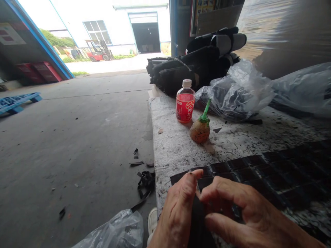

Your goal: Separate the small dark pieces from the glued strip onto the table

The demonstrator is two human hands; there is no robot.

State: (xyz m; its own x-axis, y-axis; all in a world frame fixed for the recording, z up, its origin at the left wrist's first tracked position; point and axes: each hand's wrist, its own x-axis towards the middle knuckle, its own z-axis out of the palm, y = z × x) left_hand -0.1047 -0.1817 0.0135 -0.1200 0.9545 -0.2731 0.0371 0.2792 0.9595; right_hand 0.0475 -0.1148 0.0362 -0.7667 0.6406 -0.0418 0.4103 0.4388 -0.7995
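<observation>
on the table (165, 148) | left hand (177, 210), right hand (248, 206) | black material (198, 224) between

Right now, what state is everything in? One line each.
Drink bottle: upright, capped
Green-nozzled bottle: standing, nozzle leaning
Clear plastic bag: crumpled
Black rolls: piled up
Black pieces: laid flat in rows
Black strips: tangled heap
Blue pallet: lying flat
Far shutter: mostly raised
Left hand: grip unclear
Right hand: bent, partly open
</observation>
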